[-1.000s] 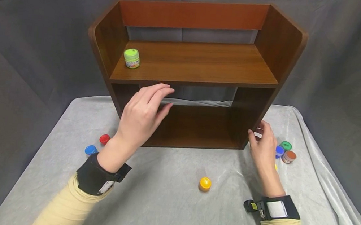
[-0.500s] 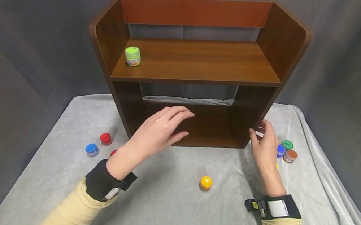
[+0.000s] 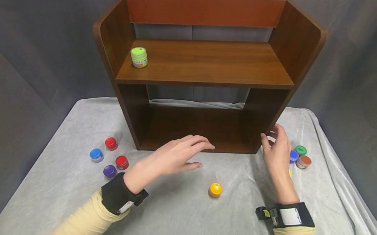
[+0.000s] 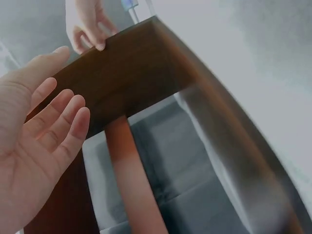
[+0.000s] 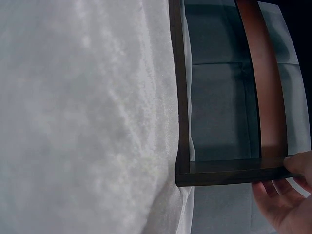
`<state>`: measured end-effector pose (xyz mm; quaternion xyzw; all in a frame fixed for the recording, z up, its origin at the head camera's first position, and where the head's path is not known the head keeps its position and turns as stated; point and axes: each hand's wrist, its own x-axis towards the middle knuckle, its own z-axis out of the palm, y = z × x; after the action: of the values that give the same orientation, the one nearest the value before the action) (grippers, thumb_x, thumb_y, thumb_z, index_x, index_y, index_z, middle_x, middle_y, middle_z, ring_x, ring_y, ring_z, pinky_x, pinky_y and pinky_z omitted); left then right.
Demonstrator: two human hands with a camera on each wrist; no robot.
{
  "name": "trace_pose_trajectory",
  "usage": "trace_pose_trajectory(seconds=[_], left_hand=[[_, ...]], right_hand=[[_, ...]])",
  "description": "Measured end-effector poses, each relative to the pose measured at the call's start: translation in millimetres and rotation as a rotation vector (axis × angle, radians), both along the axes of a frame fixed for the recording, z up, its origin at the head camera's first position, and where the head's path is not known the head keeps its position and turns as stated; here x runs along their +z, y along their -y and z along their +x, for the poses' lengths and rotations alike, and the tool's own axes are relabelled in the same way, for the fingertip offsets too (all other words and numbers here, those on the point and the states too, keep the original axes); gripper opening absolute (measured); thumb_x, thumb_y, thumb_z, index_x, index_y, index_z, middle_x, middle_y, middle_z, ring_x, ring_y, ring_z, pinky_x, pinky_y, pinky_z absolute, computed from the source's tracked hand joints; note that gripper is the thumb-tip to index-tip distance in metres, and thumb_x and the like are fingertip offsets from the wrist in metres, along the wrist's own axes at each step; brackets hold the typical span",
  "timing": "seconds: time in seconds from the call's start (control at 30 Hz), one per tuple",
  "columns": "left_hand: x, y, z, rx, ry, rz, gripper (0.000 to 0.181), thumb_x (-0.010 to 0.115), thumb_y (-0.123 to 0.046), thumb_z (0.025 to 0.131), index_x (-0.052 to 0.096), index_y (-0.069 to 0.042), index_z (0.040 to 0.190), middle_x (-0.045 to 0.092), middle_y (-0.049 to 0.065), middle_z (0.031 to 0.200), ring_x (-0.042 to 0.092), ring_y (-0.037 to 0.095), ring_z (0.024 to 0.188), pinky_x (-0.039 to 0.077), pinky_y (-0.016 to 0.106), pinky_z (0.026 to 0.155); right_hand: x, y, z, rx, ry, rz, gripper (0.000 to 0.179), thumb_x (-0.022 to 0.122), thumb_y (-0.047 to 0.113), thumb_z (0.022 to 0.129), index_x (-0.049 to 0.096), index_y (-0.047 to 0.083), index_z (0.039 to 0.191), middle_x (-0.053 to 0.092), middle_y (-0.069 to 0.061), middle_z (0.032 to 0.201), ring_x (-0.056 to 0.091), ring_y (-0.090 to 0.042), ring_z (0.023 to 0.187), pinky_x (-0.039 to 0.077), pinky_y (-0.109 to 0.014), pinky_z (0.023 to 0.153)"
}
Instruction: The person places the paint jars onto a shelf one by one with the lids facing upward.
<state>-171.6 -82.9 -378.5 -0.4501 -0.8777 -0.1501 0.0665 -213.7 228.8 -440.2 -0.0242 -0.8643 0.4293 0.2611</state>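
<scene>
My left hand [image 3: 179,152] hovers in front of the lower shelf with nothing in it, its fingers spread loosely and its thumb apart. An orange-yellow paint jar [image 3: 215,190] stands on the cloth to the right of that hand and nearer the front. My right hand [image 3: 276,150] grips the right side panel of the brown wooden bookshelf [image 3: 207,62]. In the right wrist view the thumb lies on the panel's edge [image 5: 229,176] and the fingers are against its outer side. A lime-green paint jar [image 3: 139,57] stands at the left end of the upper shelf.
On the left of the grey cloth [image 3: 178,222] are two red jars [image 3: 111,143], a blue jar [image 3: 96,155] and a purple jar [image 3: 110,171]. Green [image 3: 300,150], brown [image 3: 303,162] and dark-blue [image 3: 293,156] jars cluster beyond the right hand, with a yellow one partly hidden.
My left hand has come down and to the right, from the upper shelf's front edge to low before the bookshelf, uncovering a red and a purple jar. My right hand stays on the panel.
</scene>
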Motion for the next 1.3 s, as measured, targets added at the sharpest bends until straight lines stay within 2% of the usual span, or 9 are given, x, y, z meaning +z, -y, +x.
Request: trace_pose_trajectory(seconds=[0.23,0.4,0.6,0.83,1.07,1.3], left_hand=[[-19.1,-9.1,6.2,-0.061,0.016,-0.044,0.054,0.078,-0.023,0.087,0.055,-0.017,0.135,0.058,-0.002,0.135,0.059,0.014,0.118,0.053,0.026,0.098],[-29.7,-17.3,12.1,-0.086,0.064,-0.089,0.053,0.077,-0.022,0.088,0.054,-0.019,0.135,0.057,-0.004,0.137,0.058,0.012,0.122,0.052,0.025,0.101],[-36.7,-22.1,16.1,-0.085,0.062,-0.124,0.052,0.077,-0.022,0.088,0.055,-0.023,0.135,0.058,-0.007,0.135,0.056,0.009,0.126,0.052,0.024,0.099],[-45.2,-29.9,20.4,-0.130,0.082,-0.193,0.050,0.076,-0.021,0.089,0.057,-0.024,0.135,0.058,-0.008,0.134,0.056,0.011,0.124,0.050,0.025,0.102],[-54.3,-36.8,24.1,-0.149,0.084,-0.251,0.047,0.076,-0.023,0.089,0.059,-0.029,0.133,0.057,-0.010,0.136,0.056,0.010,0.124,0.053,0.024,0.097],[-64.6,-40.1,23.5,-0.185,0.080,-0.245,0.043,0.074,-0.018,0.090,0.062,-0.027,0.130,0.059,-0.007,0.135,0.056,0.012,0.125,0.050,0.025,0.103]], right_hand=[[-0.4,-0.9,-0.3,0.005,-0.001,-0.006,0.038,0.063,0.006,0.095,0.054,-0.002,0.130,0.065,-0.025,0.122,0.068,-0.041,0.108,0.056,-0.054,0.090],[0.6,-0.4,0.5,0.001,0.001,-0.005,0.038,0.064,0.007,0.095,0.054,-0.001,0.130,0.065,-0.024,0.123,0.068,-0.040,0.108,0.056,-0.053,0.090],[1.0,0.2,0.8,0.001,0.004,-0.006,0.039,0.064,0.008,0.095,0.054,-0.001,0.131,0.065,-0.024,0.123,0.068,-0.040,0.109,0.056,-0.053,0.091],[1.3,-0.3,1.0,0.001,0.006,-0.006,0.038,0.064,0.008,0.095,0.054,-0.001,0.130,0.065,-0.024,0.124,0.068,-0.040,0.109,0.056,-0.053,0.091],[0.3,-0.7,0.3,-0.005,0.014,-0.001,0.038,0.064,0.008,0.095,0.054,-0.001,0.130,0.065,-0.024,0.124,0.068,-0.039,0.109,0.056,-0.053,0.091],[0.6,-0.9,0.0,-0.001,0.011,-0.002,0.037,0.063,0.008,0.095,0.054,-0.001,0.130,0.065,-0.024,0.123,0.068,-0.039,0.109,0.056,-0.053,0.091]])
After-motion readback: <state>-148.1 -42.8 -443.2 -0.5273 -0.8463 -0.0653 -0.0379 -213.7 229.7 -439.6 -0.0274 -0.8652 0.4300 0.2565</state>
